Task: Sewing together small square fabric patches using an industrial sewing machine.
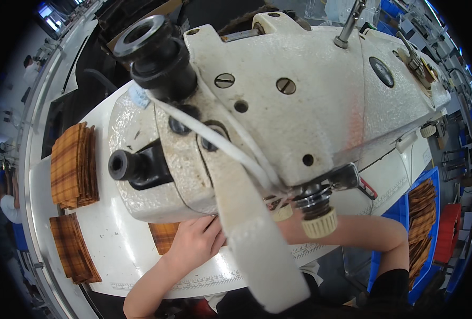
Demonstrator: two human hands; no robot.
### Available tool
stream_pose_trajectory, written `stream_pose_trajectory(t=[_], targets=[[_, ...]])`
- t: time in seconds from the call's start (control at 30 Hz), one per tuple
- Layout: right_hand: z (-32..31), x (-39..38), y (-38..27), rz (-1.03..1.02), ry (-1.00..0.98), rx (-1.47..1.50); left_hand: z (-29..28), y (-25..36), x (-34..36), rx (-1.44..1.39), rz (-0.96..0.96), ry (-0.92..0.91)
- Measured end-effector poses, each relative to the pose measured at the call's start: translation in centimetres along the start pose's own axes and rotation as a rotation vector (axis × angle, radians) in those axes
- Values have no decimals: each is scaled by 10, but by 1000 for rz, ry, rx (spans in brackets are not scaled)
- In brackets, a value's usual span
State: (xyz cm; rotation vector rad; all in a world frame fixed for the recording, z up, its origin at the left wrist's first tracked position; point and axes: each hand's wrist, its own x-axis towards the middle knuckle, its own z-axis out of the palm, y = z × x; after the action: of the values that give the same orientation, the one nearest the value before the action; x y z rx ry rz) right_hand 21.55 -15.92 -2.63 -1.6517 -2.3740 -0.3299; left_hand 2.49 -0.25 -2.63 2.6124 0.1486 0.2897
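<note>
Can see one bare left hand point(196, 243) on the glossy white bench point(119, 234), below one bulky white metal sewing machine point(310, 122), with fingers bent and drawn close together. Cannot tell about any hold, with fingertips partly hidden. Just beside that hand, one orange-and-brown plaid cloth piece point(162, 236), lying flat, partly under the machine in this view. One right forearm point(353, 229) reaching in from the right; right hand hidden behind one long white lever point(268, 260), so cannot tell its opening or grip. At the bench's left, count two stacks of matching plaid cloth: one upper stack point(72, 170), one lower stack point(70, 250). At the right, one blue plastic bin point(436, 212) containing more plaid pieces, too overlapped to count.
</note>
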Motion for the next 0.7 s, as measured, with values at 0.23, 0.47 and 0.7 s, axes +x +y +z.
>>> stream_pose_trajectory(t=[0.23, 0.47, 0.7], targets=[[2, 1, 7, 77, 50, 88, 7, -13, 1, -35, -51, 53], [17, 0, 5, 143, 100, 95, 12, -23, -2, 16, -55, -32], [23, 7, 4, 196, 214, 104, 9, -27, -4, -87, -108, -83]])
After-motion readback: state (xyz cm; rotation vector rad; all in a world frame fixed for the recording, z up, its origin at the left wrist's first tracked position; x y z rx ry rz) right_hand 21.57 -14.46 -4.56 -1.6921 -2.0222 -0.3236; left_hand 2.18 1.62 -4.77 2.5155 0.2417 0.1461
